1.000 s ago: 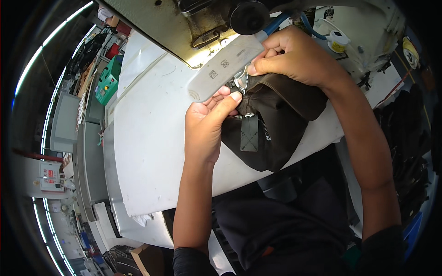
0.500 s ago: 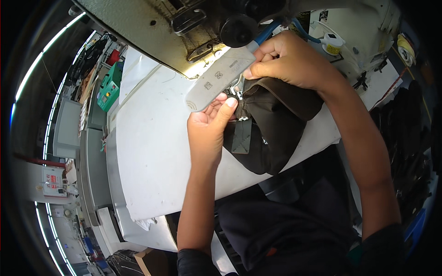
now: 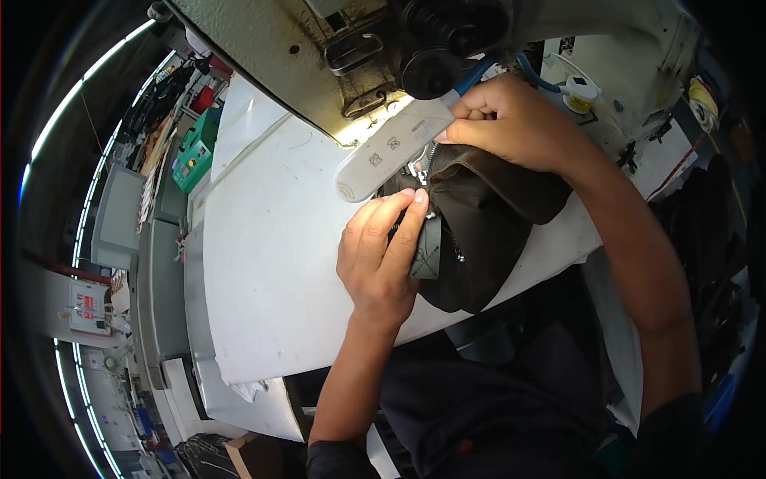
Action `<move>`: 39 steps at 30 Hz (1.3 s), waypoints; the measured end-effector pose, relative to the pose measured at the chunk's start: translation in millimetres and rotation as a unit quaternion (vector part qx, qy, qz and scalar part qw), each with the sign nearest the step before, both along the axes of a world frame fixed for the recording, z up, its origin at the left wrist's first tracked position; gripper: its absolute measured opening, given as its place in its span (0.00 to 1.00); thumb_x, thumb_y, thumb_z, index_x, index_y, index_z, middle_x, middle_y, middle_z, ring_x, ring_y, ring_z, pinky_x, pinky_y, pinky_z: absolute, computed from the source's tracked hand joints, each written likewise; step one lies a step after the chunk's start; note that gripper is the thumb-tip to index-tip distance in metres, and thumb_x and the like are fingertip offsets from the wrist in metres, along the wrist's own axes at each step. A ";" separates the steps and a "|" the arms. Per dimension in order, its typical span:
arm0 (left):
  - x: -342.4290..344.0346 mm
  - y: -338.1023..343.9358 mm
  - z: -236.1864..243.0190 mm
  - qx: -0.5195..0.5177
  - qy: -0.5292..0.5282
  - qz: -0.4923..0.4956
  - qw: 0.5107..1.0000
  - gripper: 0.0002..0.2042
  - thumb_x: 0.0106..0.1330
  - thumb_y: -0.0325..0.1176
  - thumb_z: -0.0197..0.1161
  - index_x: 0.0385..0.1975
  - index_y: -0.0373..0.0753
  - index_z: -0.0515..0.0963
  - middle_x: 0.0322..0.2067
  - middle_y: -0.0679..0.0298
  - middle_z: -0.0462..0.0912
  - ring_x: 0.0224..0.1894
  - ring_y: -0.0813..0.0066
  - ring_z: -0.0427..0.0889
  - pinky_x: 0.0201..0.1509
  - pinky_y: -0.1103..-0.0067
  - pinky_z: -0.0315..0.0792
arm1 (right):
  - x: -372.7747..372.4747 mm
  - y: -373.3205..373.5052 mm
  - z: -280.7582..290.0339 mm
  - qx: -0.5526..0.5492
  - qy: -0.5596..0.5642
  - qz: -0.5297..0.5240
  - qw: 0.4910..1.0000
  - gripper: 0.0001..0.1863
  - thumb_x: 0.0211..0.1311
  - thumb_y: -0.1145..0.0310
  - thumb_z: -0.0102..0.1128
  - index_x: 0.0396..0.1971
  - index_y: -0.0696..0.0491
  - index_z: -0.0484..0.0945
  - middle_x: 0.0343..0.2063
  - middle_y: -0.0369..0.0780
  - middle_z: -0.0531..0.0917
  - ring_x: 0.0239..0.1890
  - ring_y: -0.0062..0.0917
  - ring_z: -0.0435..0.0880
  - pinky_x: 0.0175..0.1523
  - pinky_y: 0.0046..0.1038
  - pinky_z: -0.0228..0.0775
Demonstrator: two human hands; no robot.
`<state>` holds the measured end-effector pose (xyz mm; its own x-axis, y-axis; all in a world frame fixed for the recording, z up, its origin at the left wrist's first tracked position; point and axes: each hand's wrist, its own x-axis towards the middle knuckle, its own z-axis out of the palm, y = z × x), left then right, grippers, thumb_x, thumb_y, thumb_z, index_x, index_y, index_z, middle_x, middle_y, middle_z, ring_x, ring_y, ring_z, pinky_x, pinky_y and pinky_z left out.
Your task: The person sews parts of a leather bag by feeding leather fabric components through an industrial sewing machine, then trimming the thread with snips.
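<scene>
A dark brown fabric piece (image 3: 491, 231) with metal zippers hangs partly over the table's near edge, under the sewing machine (image 3: 263, 56). My left hand (image 3: 379, 259) is closed, thumb and fingertips pinching the fabric just before the metal presser foot (image 3: 420, 171). Beside those fingers hangs a grey-green tab (image 3: 428, 251) with stitching. My right hand (image 3: 515, 124) is closed on the fabric's upper part near a zipper (image 3: 432, 156); part of its grip is hidden. A pale flat bar (image 3: 391, 152) with a rounded end lies across the view above the foot and covers the needle area.
The white tabletop (image 3: 271, 239) stretches left of the fabric. Behind it at the left stands a green box (image 3: 195, 152). A small white container (image 3: 578, 92) with a yellow label and blue tubing (image 3: 536, 73) sit at the far right. Grey cabinets (image 3: 167, 287) line the left.
My left hand has turned, its back now upward, and pinches the fabric slightly nearer to me. The right hand keeps its hold. The whole view has shifted slightly.
</scene>
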<state>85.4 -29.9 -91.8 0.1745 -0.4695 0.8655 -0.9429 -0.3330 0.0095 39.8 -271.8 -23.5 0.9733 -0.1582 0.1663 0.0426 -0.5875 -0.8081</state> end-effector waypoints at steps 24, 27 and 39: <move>0.0 -1.0 14.1 0.004 0.039 -0.025 0.999 0.15 0.59 0.19 0.68 0.46 0.36 0.88 0.41 0.61 0.90 0.43 0.65 0.90 0.50 0.72 0.82 | -0.5 -0.6 -5.3 0.043 -0.068 0.027 0.996 0.12 0.63 0.66 0.67 0.33 0.60 0.89 0.20 0.33 0.83 0.23 0.12 0.77 0.30 0.20 0.65; -1.8 -3.3 9.9 -0.011 0.047 -0.025 0.999 0.16 0.58 0.18 0.69 0.47 0.35 0.88 0.44 0.59 0.90 0.45 0.63 0.89 0.51 0.72 0.83 | 0.7 -0.3 -7.7 0.064 -0.071 0.021 0.995 0.12 0.64 0.66 0.67 0.33 0.61 0.89 0.20 0.33 0.83 0.22 0.12 0.77 0.29 0.20 0.65; -14.8 -11.7 -9.2 -0.092 0.150 -0.021 0.984 0.19 0.60 0.14 0.67 0.51 0.33 0.87 0.52 0.50 0.87 0.51 0.57 0.89 0.53 0.71 0.84 | -3.4 0.4 -4.3 0.048 -0.065 0.011 0.997 0.12 0.64 0.67 0.68 0.35 0.61 0.90 0.23 0.35 0.87 0.26 0.14 0.80 0.33 0.21 0.69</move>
